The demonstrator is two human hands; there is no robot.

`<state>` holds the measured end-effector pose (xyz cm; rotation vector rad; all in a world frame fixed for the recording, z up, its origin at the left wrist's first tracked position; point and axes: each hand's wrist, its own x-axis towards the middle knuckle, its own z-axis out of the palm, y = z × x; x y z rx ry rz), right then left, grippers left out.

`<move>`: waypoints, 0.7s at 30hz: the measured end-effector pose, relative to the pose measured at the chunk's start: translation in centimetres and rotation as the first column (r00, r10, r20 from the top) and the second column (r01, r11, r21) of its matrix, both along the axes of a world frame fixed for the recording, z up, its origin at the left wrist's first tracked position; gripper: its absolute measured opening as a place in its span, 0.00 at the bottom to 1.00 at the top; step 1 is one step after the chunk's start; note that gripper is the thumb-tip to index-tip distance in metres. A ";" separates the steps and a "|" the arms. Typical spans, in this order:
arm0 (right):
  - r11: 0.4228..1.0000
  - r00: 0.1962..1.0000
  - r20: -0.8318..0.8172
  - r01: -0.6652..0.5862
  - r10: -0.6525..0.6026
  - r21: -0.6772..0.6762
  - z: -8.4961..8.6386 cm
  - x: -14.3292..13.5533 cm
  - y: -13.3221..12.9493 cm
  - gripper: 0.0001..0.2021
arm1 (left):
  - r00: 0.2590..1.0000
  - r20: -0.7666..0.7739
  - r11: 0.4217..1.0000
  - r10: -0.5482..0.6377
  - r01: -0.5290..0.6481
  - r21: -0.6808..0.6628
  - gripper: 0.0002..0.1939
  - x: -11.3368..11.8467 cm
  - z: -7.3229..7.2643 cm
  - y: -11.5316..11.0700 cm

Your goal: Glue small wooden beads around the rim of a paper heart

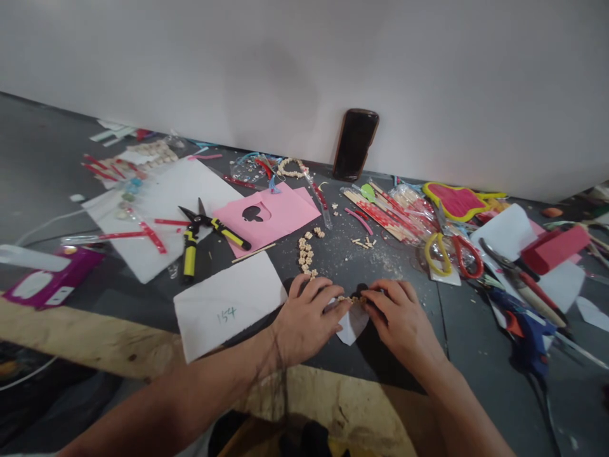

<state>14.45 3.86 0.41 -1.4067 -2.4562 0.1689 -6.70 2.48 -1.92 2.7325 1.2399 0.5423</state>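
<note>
A curved row of small tan wooden pieces (306, 254), like flower-shaped beads, runs across the dark tabletop to my left hand (307, 314). More of these pieces show between my two hands. The fingers of my left hand are bent and drawn together over them, above a small white paper piece (353, 324). On the other side, my right hand (398, 311) has its fingertips pinched at the right end of the pieces, beside a small black shape (360, 291). Exactly what sits under the fingertips is partly hidden.
Left lie a folded white paper (228, 311) marked in green, pink paper (271, 219) and yellow-black pliers (195, 238). A phone (356, 145) leans on the wall. Scissors (451, 254), red-handled pliers (523, 285) and a blue glue gun (523, 330) lie right.
</note>
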 end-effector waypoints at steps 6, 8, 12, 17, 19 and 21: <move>1.000 0.999 -0.044 -0.018 0.019 0.019 -0.1 0.3 -0.2 0.09 | 1.000 -0.014 1.000 0.005 -0.005 0.017 0.21 0.0 0.0 0.0; 1.000 0.997 -0.079 -0.018 0.019 0.020 -0.2 0.4 -0.2 0.08 | 1.000 -0.014 1.000 0.005 -0.005 0.015 0.21 0.0 0.0 0.0; 1.000 0.994 -0.104 0.017 -0.018 -0.010 -0.2 0.5 -0.3 0.08 | 1.000 0.001 1.000 -0.001 0.001 0.016 0.20 0.0 -0.1 0.0; 1.000 0.997 -0.079 -0.008 0.007 -0.019 -0.1 0.6 -0.5 0.12 | 1.000 -0.011 1.000 0.004 -0.004 0.001 0.20 0.0 -0.1 0.0; 0.999 0.999 -0.042 -0.019 0.017 -0.043 -0.1 0.6 -0.6 0.11 | 1.000 -0.007 1.000 0.002 -0.002 -0.002 0.21 0.0 -0.1 0.0; 0.997 1.000 0.003 -0.010 0.011 -0.082 -0.2 0.7 -0.8 0.09 | 1.000 0.001 1.000 0.001 -0.001 0.003 0.21 0.0 -0.1 0.0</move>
